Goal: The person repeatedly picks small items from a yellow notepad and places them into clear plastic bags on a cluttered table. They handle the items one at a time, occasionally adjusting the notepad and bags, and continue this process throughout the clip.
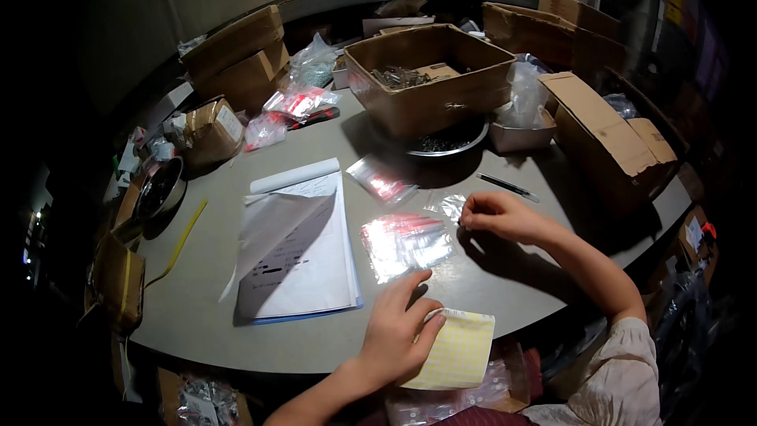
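the left hand (394, 335) has its index finger and thumb apart; the thumb is at the upper edge of a yellow gridded paper sheet (459, 351), but i cannot tell if it is gripped. the right hand (505, 218) has its fingertips closed together beside a small clear plastic bag (450, 204); what they pinch, i cannot tell. a pile of clear plastic bags with red stripes (406, 243) lies between the hands and the white paper notepad (315, 292).

Location type: workshop with a small-parts work area. Indicators: a grey table (197, 319) carries an open cardboard box (441, 106) of loose metal pieces (398, 77), a round metal bowl (482, 139) of small dark parts (440, 144), and clear plastic bags (406, 243). Further cartons (603, 130) line the table's edge.
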The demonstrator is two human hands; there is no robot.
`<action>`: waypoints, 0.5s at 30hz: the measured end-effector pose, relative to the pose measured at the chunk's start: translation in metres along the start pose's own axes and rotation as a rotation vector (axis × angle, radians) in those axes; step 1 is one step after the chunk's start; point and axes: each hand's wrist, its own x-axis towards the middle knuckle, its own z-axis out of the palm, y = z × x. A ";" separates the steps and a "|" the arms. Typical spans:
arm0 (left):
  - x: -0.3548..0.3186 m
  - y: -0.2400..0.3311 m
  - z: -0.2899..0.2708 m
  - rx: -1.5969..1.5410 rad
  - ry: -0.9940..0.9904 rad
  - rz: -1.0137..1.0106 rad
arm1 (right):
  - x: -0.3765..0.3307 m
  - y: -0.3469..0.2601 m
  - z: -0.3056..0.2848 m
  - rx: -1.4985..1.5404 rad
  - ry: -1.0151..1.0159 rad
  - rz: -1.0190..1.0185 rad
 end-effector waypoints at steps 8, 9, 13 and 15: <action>0.050 0.004 0.040 0.062 -0.342 0.084 | -0.078 -0.019 0.015 0.263 0.019 -0.037; 0.053 0.006 0.046 0.063 -0.394 0.091 | -0.075 -0.014 0.009 0.239 0.043 -0.044; 0.054 0.008 0.051 0.107 -0.420 0.125 | -0.068 -0.033 -0.011 -0.129 -0.058 0.070; 0.050 0.006 0.052 0.090 -0.365 0.176 | -0.060 -0.022 -0.011 -0.399 -0.102 -0.058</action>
